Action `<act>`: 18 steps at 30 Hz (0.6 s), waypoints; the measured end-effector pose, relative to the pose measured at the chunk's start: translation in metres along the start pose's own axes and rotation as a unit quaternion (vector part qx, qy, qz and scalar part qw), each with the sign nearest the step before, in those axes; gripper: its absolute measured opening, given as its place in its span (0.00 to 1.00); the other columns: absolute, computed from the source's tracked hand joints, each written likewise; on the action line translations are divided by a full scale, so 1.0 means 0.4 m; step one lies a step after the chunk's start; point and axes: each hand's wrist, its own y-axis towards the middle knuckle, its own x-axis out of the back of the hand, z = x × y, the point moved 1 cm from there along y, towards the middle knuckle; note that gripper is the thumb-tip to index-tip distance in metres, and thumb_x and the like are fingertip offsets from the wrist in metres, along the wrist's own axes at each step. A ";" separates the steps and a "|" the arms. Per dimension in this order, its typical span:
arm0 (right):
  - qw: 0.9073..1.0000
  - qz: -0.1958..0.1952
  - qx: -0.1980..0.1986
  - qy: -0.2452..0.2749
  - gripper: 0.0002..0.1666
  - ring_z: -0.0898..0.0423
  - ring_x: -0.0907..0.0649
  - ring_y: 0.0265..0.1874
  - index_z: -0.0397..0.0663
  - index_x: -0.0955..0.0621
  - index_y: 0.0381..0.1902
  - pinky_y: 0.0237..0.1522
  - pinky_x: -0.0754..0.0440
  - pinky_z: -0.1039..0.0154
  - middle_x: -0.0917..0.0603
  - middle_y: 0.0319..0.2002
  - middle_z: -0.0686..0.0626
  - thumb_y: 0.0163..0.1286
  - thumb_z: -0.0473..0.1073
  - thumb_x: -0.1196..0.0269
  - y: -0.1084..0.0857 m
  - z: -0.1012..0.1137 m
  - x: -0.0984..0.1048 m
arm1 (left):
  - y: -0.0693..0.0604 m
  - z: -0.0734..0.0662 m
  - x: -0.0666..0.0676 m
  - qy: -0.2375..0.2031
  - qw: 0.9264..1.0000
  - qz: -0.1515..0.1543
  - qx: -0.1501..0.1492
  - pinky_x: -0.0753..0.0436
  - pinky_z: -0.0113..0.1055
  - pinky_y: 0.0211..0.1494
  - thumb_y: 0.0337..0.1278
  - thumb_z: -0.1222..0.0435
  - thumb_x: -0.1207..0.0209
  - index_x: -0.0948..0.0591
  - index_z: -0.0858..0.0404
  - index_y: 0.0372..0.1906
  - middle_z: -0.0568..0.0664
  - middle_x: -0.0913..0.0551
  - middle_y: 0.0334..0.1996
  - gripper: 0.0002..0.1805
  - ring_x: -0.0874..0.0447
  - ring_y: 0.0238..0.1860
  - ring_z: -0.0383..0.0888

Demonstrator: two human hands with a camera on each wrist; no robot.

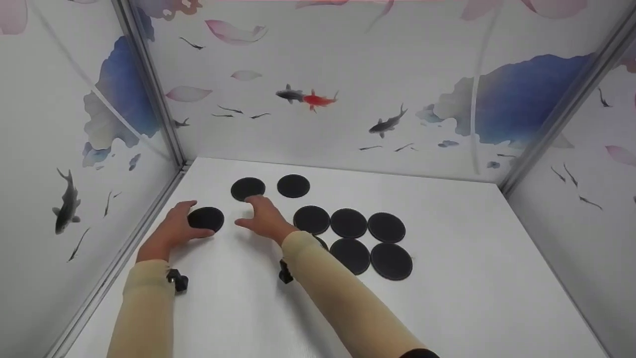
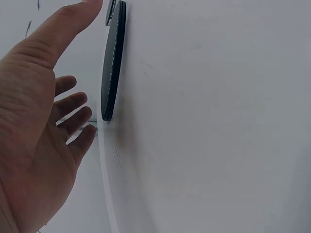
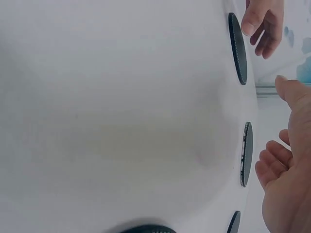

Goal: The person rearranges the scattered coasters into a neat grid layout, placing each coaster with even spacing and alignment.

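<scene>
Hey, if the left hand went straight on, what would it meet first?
The left hand would likely meet the leftmost black disc, just ahead in the head view, though depth is unclear.

A booth-like workspace, with fish-printed panels [image 1: 328, 134] and metal posts [image 1: 148, 79] bordering a white table [image 1: 472, 258].

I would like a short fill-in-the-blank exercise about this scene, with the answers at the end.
1. The discs are round and ____ in colour.
2. They lie on a ____ table.
3. In the head view, ____ discs show, wholly or partly.
4. In that view, the leftmost disc is nearest to the person's ____ hand.

Answers: black; white; nine; left.
</scene>
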 end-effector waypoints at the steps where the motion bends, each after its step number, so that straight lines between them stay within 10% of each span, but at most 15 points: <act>1: 1.000 0.001 -0.004 0.000 0.46 0.53 0.34 0.84 0.53 0.28 0.83 0.83 0.37 0.58 0.29 0.82 0.50 0.76 0.62 0.26 0.003 0.001 -0.005 | 0.000 0.000 0.000 0.003 1.000 -0.001 -0.001 0.42 0.71 0.83 0.57 0.42 0.19 0.47 0.71 0.88 0.75 0.47 0.85 0.69 0.48 0.84 0.74; 18: 1.000 0.010 -0.001 -0.026 0.52 0.53 0.35 0.84 0.49 0.32 0.86 0.84 0.41 0.62 0.30 0.84 0.48 0.75 0.62 0.25 0.035 0.028 -0.111 | 0.014 0.024 -0.016 0.013 1.000 0.001 -0.012 0.42 0.67 0.84 0.57 0.46 0.18 0.47 0.74 0.87 0.74 0.45 0.85 0.68 0.47 0.84 0.72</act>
